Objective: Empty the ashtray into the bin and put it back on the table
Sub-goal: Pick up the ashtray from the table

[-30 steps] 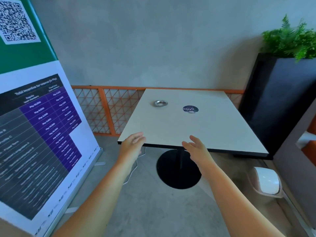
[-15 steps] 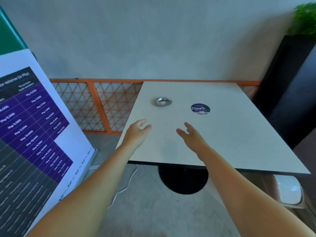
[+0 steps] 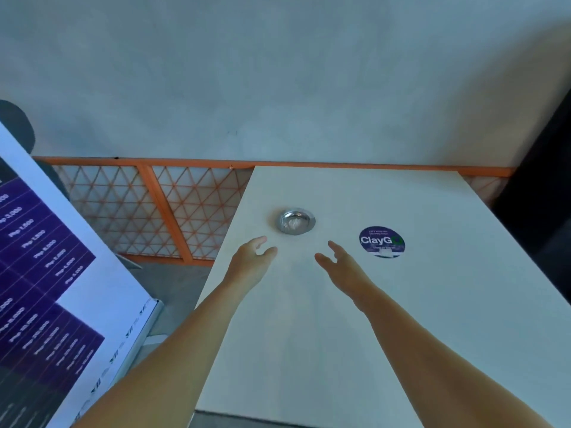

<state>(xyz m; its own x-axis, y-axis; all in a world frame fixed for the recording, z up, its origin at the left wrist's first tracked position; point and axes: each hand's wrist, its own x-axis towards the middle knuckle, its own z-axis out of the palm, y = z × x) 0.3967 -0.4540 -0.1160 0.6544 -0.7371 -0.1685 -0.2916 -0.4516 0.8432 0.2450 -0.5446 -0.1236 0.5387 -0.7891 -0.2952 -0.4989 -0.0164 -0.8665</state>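
So there's a small round shiny metal ashtray (image 3: 297, 221) sitting on the pale square tabletop (image 3: 432, 304), a bit above the middle of the frame, with something pale and crumpled inside it. Both bare hands are stretched out over the table just below it. The left hand (image 3: 251, 262) has its fingers loosely spread, holding nothing, fingertips close to the ashtray's lower left but not touching. The right hand (image 3: 341, 265) is open too, empty, near its lower right. Right of the ashtray there's a round dark-blue "ClayG" sticker (image 3: 382, 241). A purple-and-white banner stand (image 3: 61, 288) fills the left edge, and an orange lattice railing (image 3: 160, 211) runs behind.
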